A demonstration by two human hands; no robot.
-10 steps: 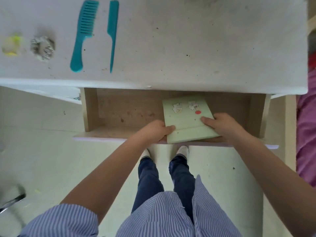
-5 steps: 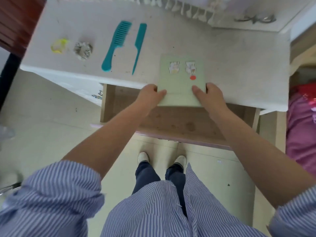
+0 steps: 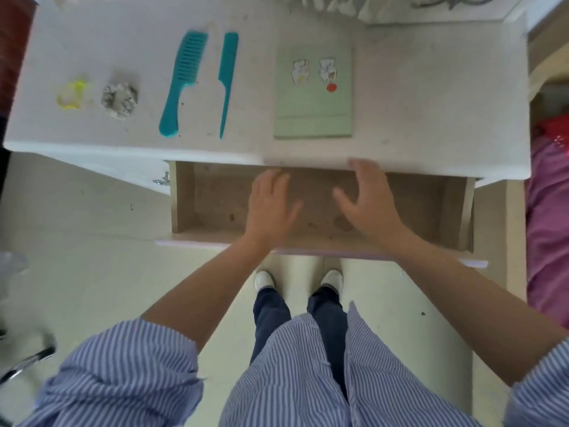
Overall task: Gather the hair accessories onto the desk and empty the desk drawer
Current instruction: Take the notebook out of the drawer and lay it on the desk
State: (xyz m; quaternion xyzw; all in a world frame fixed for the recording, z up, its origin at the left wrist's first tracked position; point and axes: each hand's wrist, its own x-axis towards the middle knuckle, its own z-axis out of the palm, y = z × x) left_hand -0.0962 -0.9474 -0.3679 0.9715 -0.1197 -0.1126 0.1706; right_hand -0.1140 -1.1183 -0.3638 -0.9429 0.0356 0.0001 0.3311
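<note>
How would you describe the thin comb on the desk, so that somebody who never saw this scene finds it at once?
Start at the white desk, above the open drawer. Left of the pale green notebook lie two teal combs side by side. The thin comb is the one nearer the notebook: narrow, with fine teeth and a pointed tail, while the wide-toothed comb beside it has a thick rounded handle.

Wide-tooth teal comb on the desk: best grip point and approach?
Grip the wide-tooth comb by its plain handle, the end nearest the desk's front edge, pinching across the handle from above. It lies flat with the teeth at the far end, and the tail comb lies apart on its right.
</note>
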